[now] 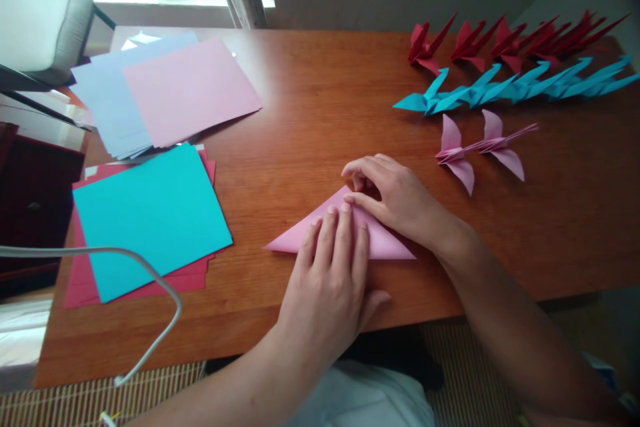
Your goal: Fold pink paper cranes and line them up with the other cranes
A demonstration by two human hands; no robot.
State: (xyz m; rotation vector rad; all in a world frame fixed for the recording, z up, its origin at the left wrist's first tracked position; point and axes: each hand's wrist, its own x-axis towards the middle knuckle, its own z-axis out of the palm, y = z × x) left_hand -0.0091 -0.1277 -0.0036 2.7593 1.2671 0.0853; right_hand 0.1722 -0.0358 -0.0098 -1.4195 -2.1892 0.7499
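Observation:
A pink sheet of paper, folded into a triangle, lies on the wooden table in front of me with its long edge toward my body. My left hand rests flat on the middle of it, fingers stretched out and thumb off to the right. At the top corner, the thumb of my right hand touches the paper. The other fingers of that hand curl just beyond the corner, with a gap between them and the thumb.
Pink and pale blue sheets lie at back left, near a turquoise sheet over red sheets. A white cable arcs at left. Red cranes, blue cranes and two pink cranes stand at right.

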